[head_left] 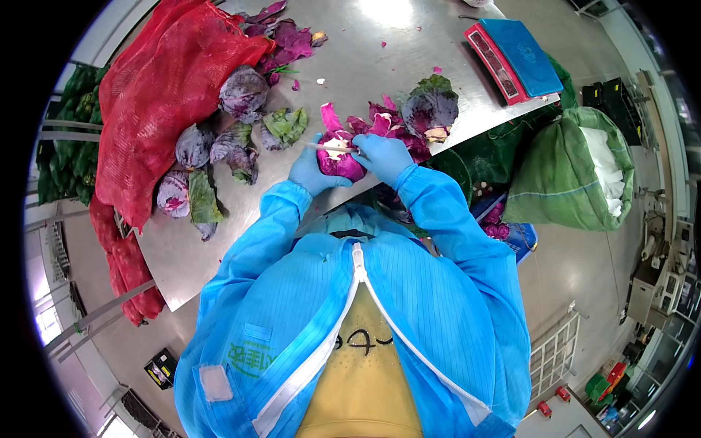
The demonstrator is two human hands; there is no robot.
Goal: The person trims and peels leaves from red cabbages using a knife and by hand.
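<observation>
My left hand, in a blue glove, is wrapped round the side of a red cabbage near the table's front edge. The cabbage's pale cut base faces up and a purple outer leaf stands away from it. In my gloved right hand is a knife, its thin blade lying across the pale base. The handle is mostly hidden by my fingers. Torn purple leaves lie just beyond my right hand, beside a large dark outer leaf.
A red mesh sack lies on the left of the metal table, with several red cabbages beside it. A blue and red scale stands at the back right. Right of the table is a green woven sack.
</observation>
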